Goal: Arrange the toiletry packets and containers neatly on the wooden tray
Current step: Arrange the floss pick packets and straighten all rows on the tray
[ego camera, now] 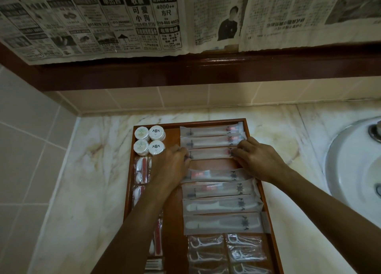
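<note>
A wooden tray (172, 137) lies on the marble counter. Several long white toothbrush packets fill its right side in a column. My left hand (171, 166) and my right hand (257, 158) each pinch one end of the third packet from the back (210, 153), which lies flat. Behind it lie two more packets (208, 131). In front are further toothbrush and comb packets (220, 205). Several round white containers (149, 140) stand at the tray's back left. Clear packets with a red stick (142, 170) run down the left side, partly hidden by my left arm. Floss pick bags (208, 251) lie at the front.
A white sink basin (354, 170) is set into the counter to the right of the tray. Beige wall tiles and a dark wooden ledge (206, 67) rise behind, with newspaper sheets (123, 20) hung above. Marble counter (92, 170) extends left of the tray.
</note>
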